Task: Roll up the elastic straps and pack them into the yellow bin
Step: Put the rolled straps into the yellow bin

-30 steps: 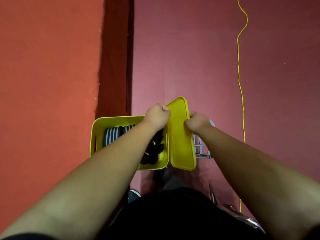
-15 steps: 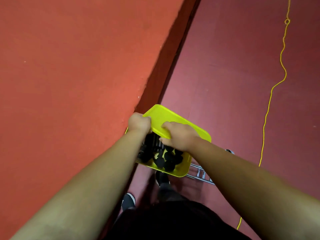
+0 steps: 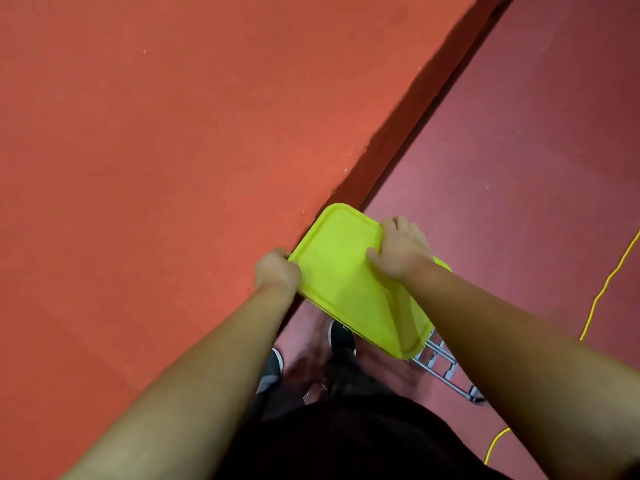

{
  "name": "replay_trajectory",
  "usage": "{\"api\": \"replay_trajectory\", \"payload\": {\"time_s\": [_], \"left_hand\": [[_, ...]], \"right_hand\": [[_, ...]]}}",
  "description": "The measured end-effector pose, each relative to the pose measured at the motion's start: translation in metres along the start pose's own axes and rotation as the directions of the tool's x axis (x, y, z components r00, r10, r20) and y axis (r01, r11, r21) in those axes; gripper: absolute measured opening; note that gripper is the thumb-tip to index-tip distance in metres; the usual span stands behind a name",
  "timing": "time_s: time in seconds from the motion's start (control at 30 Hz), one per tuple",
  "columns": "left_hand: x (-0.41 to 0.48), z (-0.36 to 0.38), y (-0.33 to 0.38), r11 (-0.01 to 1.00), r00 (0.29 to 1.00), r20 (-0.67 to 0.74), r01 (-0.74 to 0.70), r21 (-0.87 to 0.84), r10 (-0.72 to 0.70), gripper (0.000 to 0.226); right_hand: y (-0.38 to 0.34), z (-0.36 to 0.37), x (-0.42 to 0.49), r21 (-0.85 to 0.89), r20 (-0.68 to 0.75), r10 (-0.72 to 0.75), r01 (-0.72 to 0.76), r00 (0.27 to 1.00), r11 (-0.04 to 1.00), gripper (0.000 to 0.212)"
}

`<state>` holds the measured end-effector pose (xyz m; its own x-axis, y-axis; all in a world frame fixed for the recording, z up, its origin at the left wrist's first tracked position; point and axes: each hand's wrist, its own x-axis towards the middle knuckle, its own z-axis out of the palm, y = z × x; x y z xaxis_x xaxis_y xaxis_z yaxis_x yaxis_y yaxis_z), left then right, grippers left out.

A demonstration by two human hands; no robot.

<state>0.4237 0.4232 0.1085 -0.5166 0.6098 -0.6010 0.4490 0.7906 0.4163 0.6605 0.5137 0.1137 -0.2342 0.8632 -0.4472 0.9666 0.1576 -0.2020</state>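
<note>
At the nine o'clock edge of the lid (image 3: pixel 346 292) the left hand (image 3: pixel 277 271) grips the rim, and the right hand (image 3: pixel 401 249) clamps its one o'clock corner; the yellow bin (image 3: pixel 391 353) sits almost hidden beneath, straps out of sight. Uneven pressing could, I reckon, skew the lid or tip the bin off its metal rack (image 3: pixel 446 374).

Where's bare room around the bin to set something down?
Open maroon floor lies beyond and right of the yellow lid, up to the yellow cord. Crowded: shoes and metal rack on the near side, dark strip hard against its left.
</note>
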Motion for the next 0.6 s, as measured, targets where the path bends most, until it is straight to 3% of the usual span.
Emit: {"api": "replay_trajectory", "payload": {"time_s": [0.13, 0.4, 0.6], "left_hand": [[0.0, 0.004, -0.005, 0.997, 0.999, -0.022, 0.025, 0.073, -0.023, 0.027], [0.008, 0.001, -0.006, 0.978, 0.994, 0.044, 0.086, 0.193, -0.096, 0.032], [0.012, 0.0, -0.012, 0.97, 0.995, 0.086, 0.018, 0.241, -0.04, 0.03]], "right_hand": [[-0.005, 0.01, 0.007, 0.055, 0.116, 0.062, -0.068, 0.991, 0.996, 0.07], [-0.001, 0.017, 0.014, 0.079, 0.1, 0.044, -0.052, 0.994, 0.996, 0.06], [0.002, 0.029, 0.019, 0.084, 0.089, 0.065, -0.073, 0.994, 0.994, 0.06]]}}
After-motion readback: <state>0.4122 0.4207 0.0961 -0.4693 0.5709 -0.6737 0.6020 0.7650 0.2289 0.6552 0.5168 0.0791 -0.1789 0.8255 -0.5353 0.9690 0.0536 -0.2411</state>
